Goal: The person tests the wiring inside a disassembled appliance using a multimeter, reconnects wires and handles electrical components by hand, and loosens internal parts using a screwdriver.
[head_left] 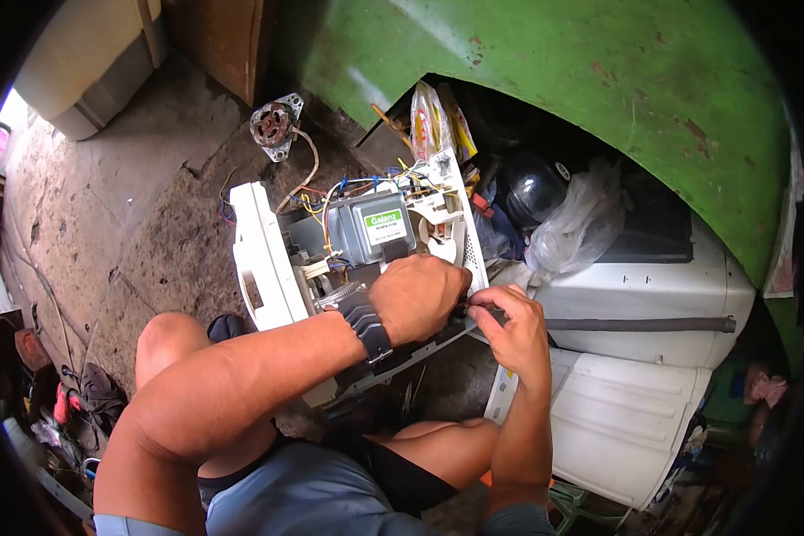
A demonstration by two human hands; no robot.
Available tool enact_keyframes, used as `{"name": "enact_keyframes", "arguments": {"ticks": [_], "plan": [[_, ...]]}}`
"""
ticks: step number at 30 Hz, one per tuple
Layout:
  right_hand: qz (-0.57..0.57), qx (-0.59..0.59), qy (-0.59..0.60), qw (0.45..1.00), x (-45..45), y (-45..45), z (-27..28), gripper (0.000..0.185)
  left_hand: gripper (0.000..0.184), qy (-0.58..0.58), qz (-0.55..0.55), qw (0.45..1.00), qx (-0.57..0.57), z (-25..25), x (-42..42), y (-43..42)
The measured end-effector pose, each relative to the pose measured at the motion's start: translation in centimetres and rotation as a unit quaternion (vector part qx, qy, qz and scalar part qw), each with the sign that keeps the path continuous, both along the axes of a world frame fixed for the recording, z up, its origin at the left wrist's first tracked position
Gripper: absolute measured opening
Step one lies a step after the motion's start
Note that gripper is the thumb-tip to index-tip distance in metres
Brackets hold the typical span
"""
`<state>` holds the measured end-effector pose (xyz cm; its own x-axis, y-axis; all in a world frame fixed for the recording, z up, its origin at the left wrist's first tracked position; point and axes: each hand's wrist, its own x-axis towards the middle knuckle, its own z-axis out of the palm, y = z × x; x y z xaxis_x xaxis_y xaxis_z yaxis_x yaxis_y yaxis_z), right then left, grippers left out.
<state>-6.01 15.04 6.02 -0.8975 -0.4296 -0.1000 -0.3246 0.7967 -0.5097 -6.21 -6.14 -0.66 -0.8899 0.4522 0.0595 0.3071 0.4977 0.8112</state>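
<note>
An opened appliance with a white front panel (272, 259) lies on the floor before me, its wires and parts exposed. Inside it sits a grey metal unit with a green "Galanz" label (385, 221). My left hand (418, 297), with a black watch (364, 323) on the wrist, reaches over the appliance's near right part, fingers bent down and mostly hidden. Close beside it, my right hand (512, 329) pinches at the appliance's near right corner. What its thumb and finger hold is too small to make out. Yellow, red and blue wires (317, 207) run around the grey unit.
A round motor (274, 127) with a cable lies on the concrete floor behind the appliance. A green panel (598, 98) spans the back right, above a dark helmet (533, 189) and plastic bags (581, 223). White casings (616, 420) with a grey hose (639, 325) stand at right.
</note>
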Motion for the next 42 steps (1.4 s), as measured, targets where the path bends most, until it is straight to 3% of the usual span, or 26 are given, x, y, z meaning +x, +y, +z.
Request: {"name": "enact_keyframes", "arguments": {"ticks": [17, 25, 42], "plan": [[-0.035, 0.024, 0.046, 0.998, 1.5, -0.6, 0.0, 0.011, 0.020, -0.020, 0.008, 1.000, -0.011, 0.6, 0.2, -0.1], [-0.138, -0.060, 0.052, 0.987, 2.7, 0.2, -2.5, 0.011, 0.021, -0.017, -0.003, 0.998, -0.054, 0.4, 0.1, 0.2], [-0.210, -0.091, 0.033, 0.973, 3.1, -0.5, -3.5, 0.007, 0.022, 0.016, 0.001, 0.998, -0.055, -0.5, 0.2, 0.5]]}}
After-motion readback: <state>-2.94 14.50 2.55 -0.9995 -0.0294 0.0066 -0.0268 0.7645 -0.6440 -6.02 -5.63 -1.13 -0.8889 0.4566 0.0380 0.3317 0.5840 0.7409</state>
